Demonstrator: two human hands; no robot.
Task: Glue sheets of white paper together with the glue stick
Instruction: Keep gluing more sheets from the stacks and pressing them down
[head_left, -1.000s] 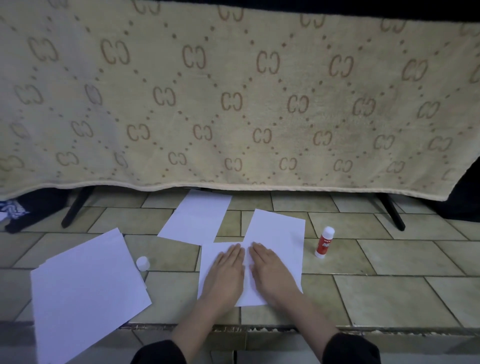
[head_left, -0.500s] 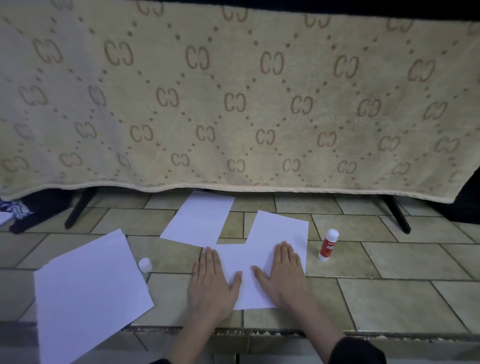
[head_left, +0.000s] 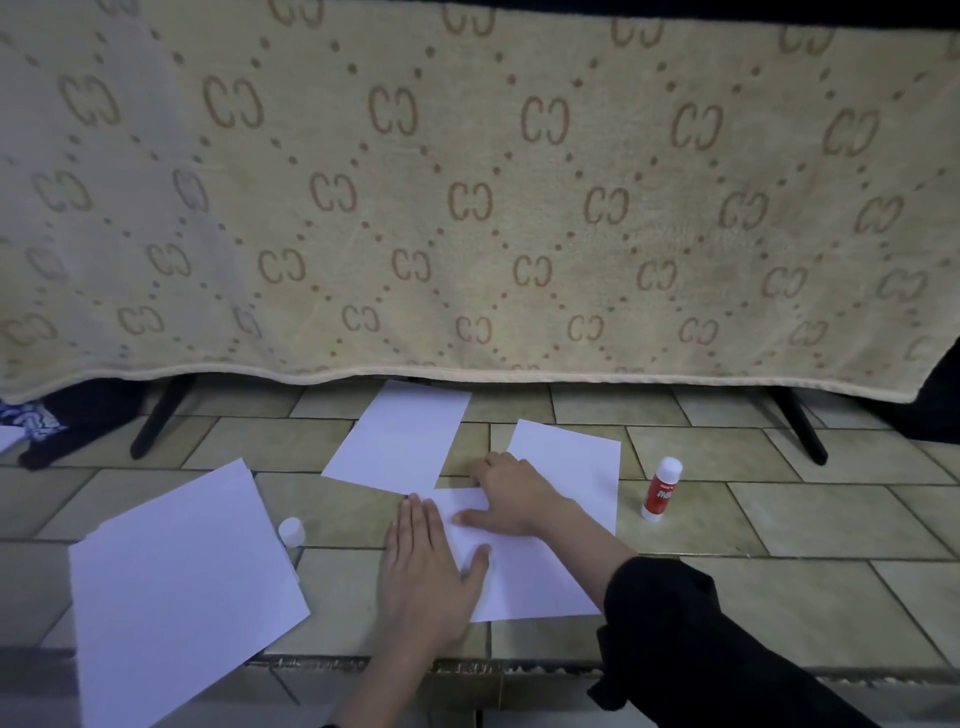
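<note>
Now press evenly: your left hand (head_left: 423, 569) lies flat, fingers straight, on the near sheet (head_left: 524, 582); your right hand (head_left: 511, 493), also flat, rubs the overlap with the far sheet (head_left: 571, 457). Glue stick (head_left: 661, 488) stands uncapped at three o'clock.

Two white sheets lay overlapped on the tiled floor: a lower sheet (head_left: 524, 587) nearest the viewer and an upper sheet (head_left: 571, 467) angled away to the right, its near part over the lower one's far right. A separate sheet (head_left: 400, 441) lay flat just left of them, and a stack of sheets (head_left: 176, 587) farther left. The glue stick (head_left: 661, 488), red with white ends, stood upright to the right, its white cap (head_left: 291, 531) apart beside the stack.
</note>
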